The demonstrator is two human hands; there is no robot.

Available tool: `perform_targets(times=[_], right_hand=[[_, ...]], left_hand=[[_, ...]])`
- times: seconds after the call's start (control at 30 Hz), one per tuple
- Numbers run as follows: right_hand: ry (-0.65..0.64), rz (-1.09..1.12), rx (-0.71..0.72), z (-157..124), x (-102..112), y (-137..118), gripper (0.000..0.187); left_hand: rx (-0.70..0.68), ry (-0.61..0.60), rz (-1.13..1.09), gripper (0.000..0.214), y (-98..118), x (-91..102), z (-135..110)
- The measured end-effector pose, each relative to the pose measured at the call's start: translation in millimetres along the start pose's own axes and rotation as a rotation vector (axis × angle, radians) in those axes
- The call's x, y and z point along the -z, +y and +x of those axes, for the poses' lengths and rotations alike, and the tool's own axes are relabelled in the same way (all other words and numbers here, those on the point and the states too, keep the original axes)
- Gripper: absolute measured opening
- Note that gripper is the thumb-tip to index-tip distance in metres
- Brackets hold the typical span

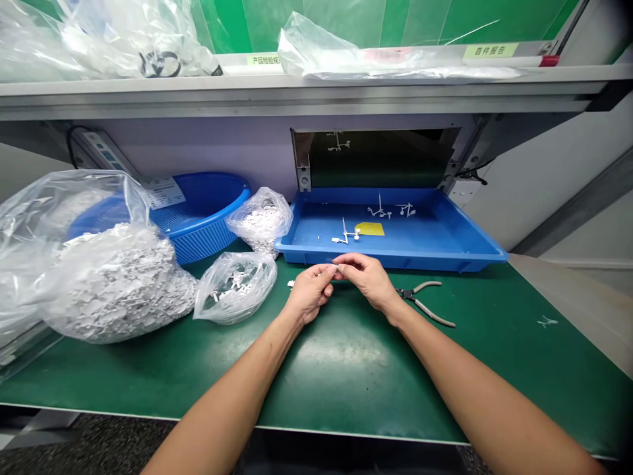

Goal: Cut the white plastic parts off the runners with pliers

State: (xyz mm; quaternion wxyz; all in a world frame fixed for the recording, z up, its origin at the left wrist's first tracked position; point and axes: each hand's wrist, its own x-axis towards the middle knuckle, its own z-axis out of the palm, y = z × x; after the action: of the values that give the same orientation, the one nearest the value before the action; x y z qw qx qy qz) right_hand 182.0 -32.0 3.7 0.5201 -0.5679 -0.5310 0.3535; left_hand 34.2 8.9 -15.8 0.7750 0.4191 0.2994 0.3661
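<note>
Green surface (346,376) lay beneath the left hand (309,295) and right hand (369,281), whose fingers pinched what seemed a tiny white part (337,269) between them; blue tray (395,257) just beyond. A steady, close pinch suited it.

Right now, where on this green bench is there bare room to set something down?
Mostly bare green mat lies right of the grey-handled pliers and near the front edge around the forearms. The blue plastic tray is open at right. Crowded: the left, with clear bags of white parts beside the blue mesh basket.
</note>
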Motion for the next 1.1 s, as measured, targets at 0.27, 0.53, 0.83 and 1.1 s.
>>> perform_targets(times=[0.27,0.53,0.83,1.1], right_hand=[[0.013,0.04,-0.07,-1,-4,4,0.02],[-0.01,-0.046,-0.002,-1,-1,8,0.019],[-0.03,-0.363,0.259,-3,7,6,0.019],[-0.069,-0.495,0.361,-2,13,1,0.022]], left_hand=[[0.051,-0.035,-0.042,0.048,-6,-0.4,0],[0.069,-0.034,-0.031,0.046,-5,-1.9,0],[0.086,-0.045,-0.015,0.042,-9,2.0,2],[0.156,-0.103,-0.069,0.042,-6,3.2,2]])
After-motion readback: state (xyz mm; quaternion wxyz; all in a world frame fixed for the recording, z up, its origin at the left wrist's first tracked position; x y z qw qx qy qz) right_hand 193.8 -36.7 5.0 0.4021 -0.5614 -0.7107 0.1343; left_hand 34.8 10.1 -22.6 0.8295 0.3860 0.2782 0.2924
